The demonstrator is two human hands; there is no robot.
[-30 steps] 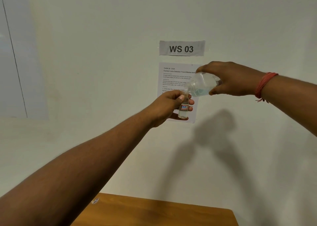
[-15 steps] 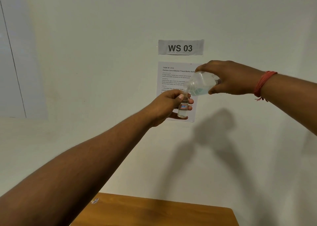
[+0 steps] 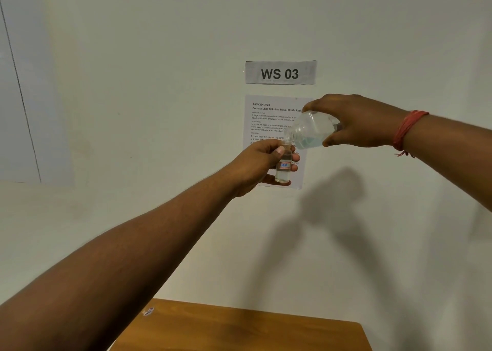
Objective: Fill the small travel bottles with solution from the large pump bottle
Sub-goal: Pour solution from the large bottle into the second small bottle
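Mid-pour: the left hand [image 3: 255,165] grips the small travel bottle [image 3: 283,168] upright while the right hand [image 3: 354,121], at its two o'clock, holds the tilted large bottle [image 3: 310,133] mouth-to-mouth; next probably calls for levelling off before overflow.

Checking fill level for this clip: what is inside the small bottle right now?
Clear liquid sits in the lower part of the small bottle, held upright by the left hand. The thumb and a label cover the middle, so the exact level cannot be seen.

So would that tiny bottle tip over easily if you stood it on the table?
Probably yes: the small bottle looks tall and narrow. It seems light, since the left hand holds it with just a few fingers. It is uncapped, so it could spill.
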